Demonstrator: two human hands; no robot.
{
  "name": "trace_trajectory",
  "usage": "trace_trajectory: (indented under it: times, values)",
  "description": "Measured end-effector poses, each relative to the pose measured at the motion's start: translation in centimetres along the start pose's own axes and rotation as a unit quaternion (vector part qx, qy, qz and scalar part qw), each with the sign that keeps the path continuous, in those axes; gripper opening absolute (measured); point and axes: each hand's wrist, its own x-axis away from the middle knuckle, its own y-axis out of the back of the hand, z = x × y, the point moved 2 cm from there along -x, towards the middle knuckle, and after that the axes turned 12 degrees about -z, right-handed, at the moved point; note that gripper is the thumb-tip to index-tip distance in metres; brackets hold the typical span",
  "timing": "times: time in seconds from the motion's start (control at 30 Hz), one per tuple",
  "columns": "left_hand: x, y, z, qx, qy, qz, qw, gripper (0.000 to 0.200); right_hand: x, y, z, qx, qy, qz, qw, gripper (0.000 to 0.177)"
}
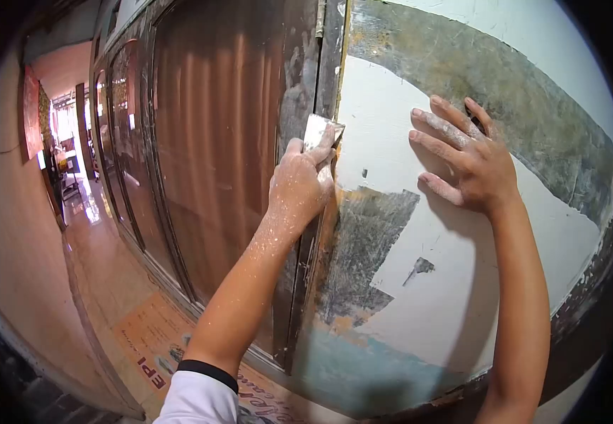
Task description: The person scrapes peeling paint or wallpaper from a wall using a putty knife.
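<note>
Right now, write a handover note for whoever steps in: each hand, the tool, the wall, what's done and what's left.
Left hand: closed on a scraper, with the blade at the wall's edge beside the door frame.
Right hand: open, flat on the wall, holding nothing.
Done: a white layer covers most of the wall's middle.
Left: a grey patch below the blade and a dark band arching above the right hand are not white. Whether the white is going on or coming off cannot be told.
</note>
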Motion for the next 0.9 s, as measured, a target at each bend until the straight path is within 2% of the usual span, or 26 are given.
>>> trace_trajectory:
  times: [0.17, 0.3, 0.33, 0.47, 0.53, 0.83, 0.9]
  values:
    - [0.5, 0.3, -0.2, -0.007, 0.011, 0.014, 1.0, 0.059, -0.1, 0.2, 0.0, -0.001, -0.005, 0.002, 1.0, 0.048]
    - [-0.3, 0.2, -0.4, 0.006, 0.003, -0.009, 1.0, 0.053, -0.1, 0.2, -0.1, -0.008, -0.001, -0.004, 1.0, 0.048]
    - [-0.2, -0.2, -0.1, 0.037, -0.033, -0.049, 0.998, 0.054, -0.1, 0.1, -0.1, -0.006, 0.0, -0.008, 1.0, 0.048]
    - [-0.1, -0.1, -0.1, 0.023, -0.039, -0.049, 0.998, 0.052, 0.2, 0.0, -0.2, 0.002, 0.002, -0.014, 1.0, 0.049]
    - [-0.7, 0.0, 0.2, 0.036, 0.018, -0.007, 0.999, 0.054, -0.1, 0.2, -0.1, -0.012, -0.007, 0.001, 1.0, 0.049]
    - [-0.9, 0.7, -0.8, 0.018, 0.008, -0.009, 1.0, 0.058, 0.0, 0.1, -0.1, -0.008, -0.008, 0.002, 1.0, 0.048]
    - [-0.3, 0.1, -0.2, 0.008, -0.018, -0.021, 1.0, 0.056, 0.1, 0.0, -0.2, -0.003, -0.002, -0.008, 1.0, 0.048]
